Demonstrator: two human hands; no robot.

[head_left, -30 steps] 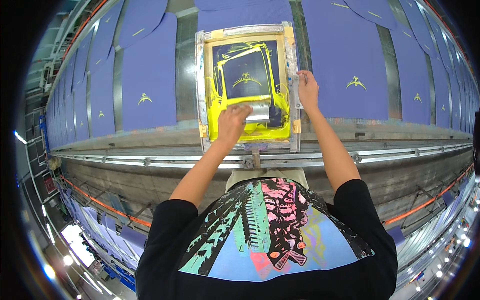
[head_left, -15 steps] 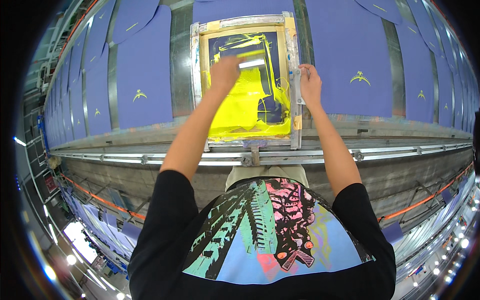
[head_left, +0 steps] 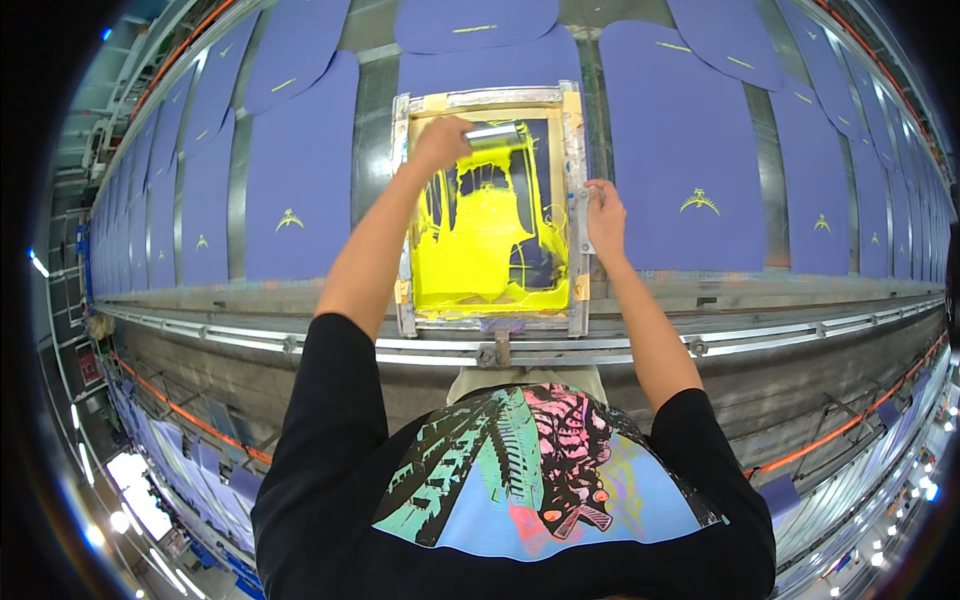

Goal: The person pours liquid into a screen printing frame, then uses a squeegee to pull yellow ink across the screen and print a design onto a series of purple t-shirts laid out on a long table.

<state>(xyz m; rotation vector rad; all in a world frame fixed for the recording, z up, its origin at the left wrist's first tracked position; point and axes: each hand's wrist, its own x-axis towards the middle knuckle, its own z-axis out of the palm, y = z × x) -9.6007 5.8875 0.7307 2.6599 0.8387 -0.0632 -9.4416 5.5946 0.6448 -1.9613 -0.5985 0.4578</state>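
A silk-screen frame [head_left: 574, 200] with taped corners rests over a purple fabric panel. Bright yellow ink [head_left: 470, 250] covers much of its mesh, with a dark patch bare near the far middle. My left hand [head_left: 441, 145] is closed around the left end of a squeegee [head_left: 494, 136], a short bar with a shiny metal face, held at the far end of the mesh. Its lower edge is hidden, so contact with the mesh cannot be made out. At the frame's right side my right hand [head_left: 605, 215] grips the edge by a small metal plate.
Purple fabric panels [head_left: 680, 130] with small yellow prints lie flat in rows on a long table [head_left: 376, 110], on both sides. A metal rail [head_left: 640, 342] runs along the near edge, with a stop [head_left: 502, 350] at the frame. Behind me stands another table with panels.
My left hand and the squeegee have moved farther toward the frame's far end. A dark bare patch now shows in the ink. My right hand stays at the frame's edge; the whole view has shifted.
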